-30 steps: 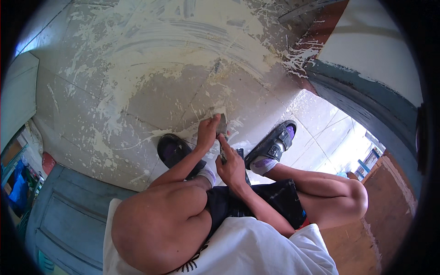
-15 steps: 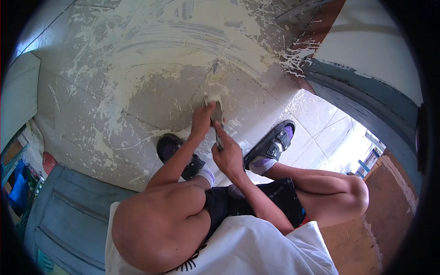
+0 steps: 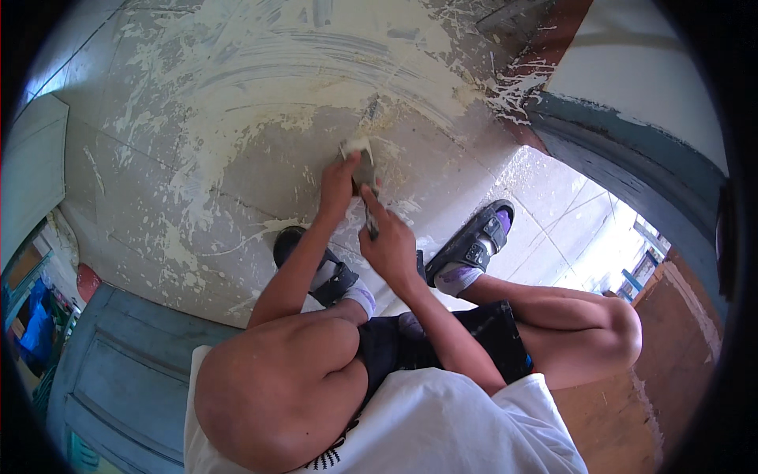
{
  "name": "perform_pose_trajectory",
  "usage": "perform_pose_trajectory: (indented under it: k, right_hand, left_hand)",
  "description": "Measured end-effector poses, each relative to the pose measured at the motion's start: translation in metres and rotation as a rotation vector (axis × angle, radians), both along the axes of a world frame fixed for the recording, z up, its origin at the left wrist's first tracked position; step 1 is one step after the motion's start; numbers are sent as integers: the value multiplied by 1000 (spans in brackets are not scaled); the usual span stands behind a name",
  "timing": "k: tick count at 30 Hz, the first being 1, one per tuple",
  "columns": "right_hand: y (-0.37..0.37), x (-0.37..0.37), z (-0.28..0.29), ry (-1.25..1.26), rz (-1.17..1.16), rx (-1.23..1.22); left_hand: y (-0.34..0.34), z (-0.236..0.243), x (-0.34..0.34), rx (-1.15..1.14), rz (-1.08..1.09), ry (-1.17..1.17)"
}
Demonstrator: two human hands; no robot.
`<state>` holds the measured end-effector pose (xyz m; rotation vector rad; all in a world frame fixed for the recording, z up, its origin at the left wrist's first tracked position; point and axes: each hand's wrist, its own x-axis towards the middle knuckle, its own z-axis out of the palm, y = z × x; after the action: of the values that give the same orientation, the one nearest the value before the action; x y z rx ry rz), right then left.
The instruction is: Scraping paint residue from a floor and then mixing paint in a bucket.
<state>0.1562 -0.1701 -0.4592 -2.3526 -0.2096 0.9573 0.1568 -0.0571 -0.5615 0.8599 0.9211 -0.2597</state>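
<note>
Both of my hands work on one scraper [image 3: 364,172] with a broad flat blade, its far end against the tiled floor [image 3: 272,170]. My right hand [image 3: 390,246] is closed around its handle. The fingers of my left hand [image 3: 337,186] press on the blade from the left. Pale cream flakes lie on the blade's tip. Just beyond it, dried cream paint [image 3: 229,91] covers the tiles in a wide smeared patch, with splatters to the left.
My sandalled feet stand on either side of my hands. A grey-blue door frame [image 3: 624,150] runs along the right, over bright tiles. At lower left lies a blue-grey panelled door [image 3: 130,371], with a small red object [image 3: 87,282] beside it.
Both hands have pushed the scraper forward and slightly left over the floor. My grip on it looks the same.
</note>
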Motion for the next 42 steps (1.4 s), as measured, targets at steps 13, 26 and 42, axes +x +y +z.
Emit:
perform_pose_trajectory:
  k: [13,26,42]
  right_hand:
    - [-34,-7,16,61,-136,-18]
    - [-37,11,21,46,-132,-44]
    - [-6,17,20,116,-75,-55]
  left_hand:
    - [-36,-6,3,-152,-341,26]
    - [-38,13,19,-232,-188,50]
    - [-15,9,14,-116,-51,102]
